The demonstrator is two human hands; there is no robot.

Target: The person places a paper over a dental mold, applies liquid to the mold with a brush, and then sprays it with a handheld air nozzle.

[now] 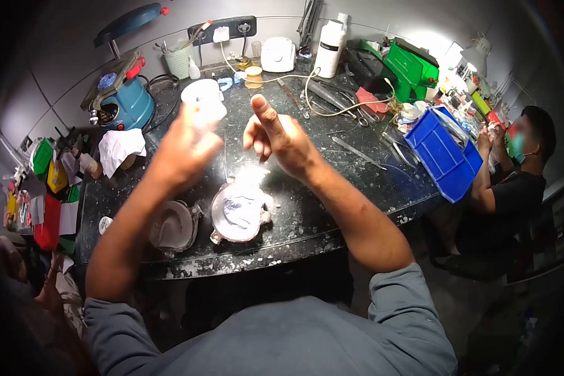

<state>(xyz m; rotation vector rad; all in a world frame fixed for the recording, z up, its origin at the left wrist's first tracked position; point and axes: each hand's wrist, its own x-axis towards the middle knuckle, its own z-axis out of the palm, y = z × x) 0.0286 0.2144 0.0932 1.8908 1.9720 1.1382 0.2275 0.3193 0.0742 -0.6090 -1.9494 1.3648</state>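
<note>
While the blurred left hand (188, 150) overlaps a white, round container (200, 93) toward the black bench's (307, 219) far edge, opening and hold unclear, the right hand (283, 143) is half-open, seemingly empty; the container looks light, stiff, best held around its sides.

A blue bin (443, 150) is lying at the frame's right, and a white bottle (330, 47) is standing at upper centre.

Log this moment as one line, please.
left hand: blurred at white cup, grip unclear | right hand: thumb raised, fingers curled | nearer body: round container, pale filling | far right: blue bin, co-worker
</note>
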